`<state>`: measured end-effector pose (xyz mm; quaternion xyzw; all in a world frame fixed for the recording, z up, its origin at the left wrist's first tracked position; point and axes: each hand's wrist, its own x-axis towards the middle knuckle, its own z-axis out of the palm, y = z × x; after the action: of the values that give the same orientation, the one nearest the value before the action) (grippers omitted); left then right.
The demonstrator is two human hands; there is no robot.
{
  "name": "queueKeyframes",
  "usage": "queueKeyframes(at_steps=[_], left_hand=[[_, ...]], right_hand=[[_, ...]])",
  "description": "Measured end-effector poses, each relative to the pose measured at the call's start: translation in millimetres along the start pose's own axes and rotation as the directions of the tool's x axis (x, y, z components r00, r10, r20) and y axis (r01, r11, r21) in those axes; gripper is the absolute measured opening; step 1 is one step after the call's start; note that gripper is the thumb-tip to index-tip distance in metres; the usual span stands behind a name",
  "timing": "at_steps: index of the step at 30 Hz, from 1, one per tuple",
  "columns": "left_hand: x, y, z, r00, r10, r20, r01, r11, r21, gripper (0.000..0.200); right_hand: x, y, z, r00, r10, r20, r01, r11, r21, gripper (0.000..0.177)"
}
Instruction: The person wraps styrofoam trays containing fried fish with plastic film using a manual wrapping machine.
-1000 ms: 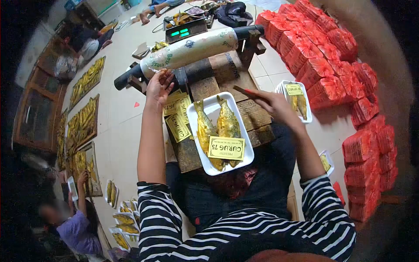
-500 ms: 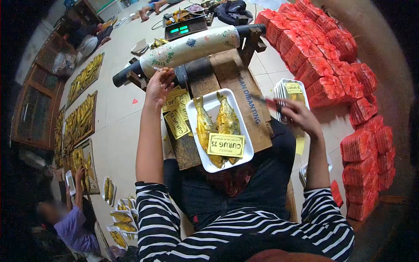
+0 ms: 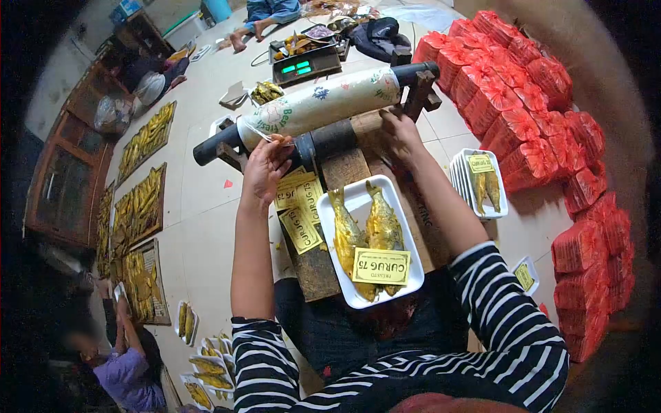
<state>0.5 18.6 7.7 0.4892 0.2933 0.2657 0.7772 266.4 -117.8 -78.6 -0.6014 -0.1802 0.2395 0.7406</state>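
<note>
My left hand (image 3: 267, 168) is raised at the left end of a roll of printed plastic film (image 3: 323, 100), its fingertips pinching the film's loose edge. My right hand (image 3: 403, 134) reaches to the lower edge near the roll's right end, slightly blurred, fingers apart, with no knife visible in it. Between my forearms, a white foam tray (image 3: 406, 234) rests tilted on a wooden board (image 3: 313, 275). Two yellow fish (image 3: 383, 220) lie in it, with a yellow label (image 3: 381, 266) across their lower ends. Loose yellow labels (image 3: 301, 227) lie left of the tray.
Stacked wrapped trays (image 3: 500, 199) stand at right, beside piles of red bags (image 3: 530, 138). A digital scale (image 3: 306, 65) sits behind the roll. Racks of fish (image 3: 140, 199) and filled trays (image 3: 210, 365) lie on the left floor. A person in purple (image 3: 131, 375) works at lower left.
My right hand has moved from the right side, where it held a red-handled knife, up to the roll, and the knife no longer shows in it. My left hand still pinches the film.
</note>
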Motion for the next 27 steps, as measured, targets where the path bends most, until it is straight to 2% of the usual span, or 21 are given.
queueKeyframes(at_steps=[2,5,6,7,8,9,11,12,13,14,15,16,17,18,19,20,22,23,24,25,27], left_hand=[[0,-3,-5,0.999,0.009,0.035,-0.009,1.000,-0.007,0.011],[-16,-9,-18,0.987,0.078,0.137,-0.061,0.990,-0.124,0.010],[-28,-15,-22,0.980,0.101,0.174,-0.069,0.981,-0.181,0.010],[-52,-10,-9,0.990,0.126,0.068,-0.106,0.966,-0.238,0.007],[-71,-16,-13,0.984,0.132,0.117,-0.116,0.984,-0.139,0.008],[-95,-25,-18,0.978,0.124,0.168,-0.119,0.992,-0.040,0.009],[-162,-50,-28,0.939,-0.091,0.331,-0.013,0.953,0.302,0.013],[-194,-61,-27,0.883,-0.222,0.414,0.066,0.931,0.359,0.017],[-219,-76,-29,0.815,-0.263,0.516,-0.001,0.890,0.455,0.019],[-246,-94,-29,0.765,-0.331,0.552,0.051,0.886,0.461,0.019],[-274,-116,-26,0.756,-0.370,0.540,0.197,0.915,0.351,0.016],[-296,-138,-29,0.750,-0.433,0.501,0.358,0.902,0.243,0.012],[-315,-153,-25,0.852,-0.436,0.290,0.385,0.897,0.216,0.015],[-321,-161,-10,0.972,-0.236,-0.022,0.235,0.947,0.221,0.016],[-328,-170,7,0.946,-0.001,-0.324,0.095,0.957,0.276,0.017],[-331,-185,15,0.860,0.096,-0.500,0.060,0.956,0.287,0.019],[-314,-182,49,0.986,0.017,-0.169,0.026,0.968,0.249,0.035],[-301,-184,65,0.955,-0.245,-0.170,0.228,0.967,-0.111,0.041],[-281,-194,60,0.933,-0.318,-0.169,0.292,0.942,-0.163,0.046],[-262,-190,63,0.921,-0.242,-0.306,0.239,0.970,-0.048,0.042],[-262,-181,55,0.953,0.116,-0.279,0.079,0.796,0.600,0.028]], right_hand=[[8,5,14,0.979,0.202,0.008,-0.185,0.878,0.441,0.021],[-14,-10,16,0.960,0.275,0.057,-0.186,0.471,0.862,0.013],[-12,0,-8,0.942,0.247,0.228,-0.322,0.468,0.823,0.012],[-33,-18,-25,0.886,0.124,0.446,-0.450,0.453,0.769,0.015],[-68,-52,-27,0.883,0.252,0.396,-0.462,0.619,0.635,0.026],[-94,-64,-42,0.715,0.032,0.698,-0.649,0.403,0.646,0.037],[-143,-73,-82,0.683,0.069,0.728,-0.629,0.562,0.537,0.051],[-184,-88,-87,0.849,0.393,0.354,-0.505,0.800,0.325,0.042],[-198,-53,-139,0.823,0.279,0.495,-0.376,0.921,0.105,0.041],[-214,-51,-164,0.643,0.375,0.668,-0.391,0.910,-0.136,0.043],[-242,-61,-165,0.567,0.518,0.640,-0.442,0.847,-0.295,0.044],[-268,-54,-173,0.588,0.524,0.616,-0.465,0.842,-0.273,0.042],[-287,-41,-183,0.610,0.527,0.591,-0.483,0.839,-0.250,0.040],[-300,-24,-185,0.676,0.423,0.604,-0.334,0.906,-0.261,0.038],[-311,-18,-177,0.724,0.313,0.615,-0.181,0.946,-0.269,0.037],[-310,-22,-176,0.697,0.400,0.595,-0.164,0.897,-0.411,0.036],[-312,-18,-158,0.730,0.510,0.455,-0.319,0.843,-0.433,0.036],[-310,-15,-153,0.734,0.560,0.384,-0.391,0.811,-0.434,0.036],[-308,-10,-154,0.709,0.583,0.397,-0.419,0.801,-0.428,0.034],[-313,-4,-154,0.743,0.554,0.377,-0.449,0.829,-0.333,0.034],[-318,1,-149,0.804,0.500,0.321,-0.481,0.865,-0.143,0.034]])
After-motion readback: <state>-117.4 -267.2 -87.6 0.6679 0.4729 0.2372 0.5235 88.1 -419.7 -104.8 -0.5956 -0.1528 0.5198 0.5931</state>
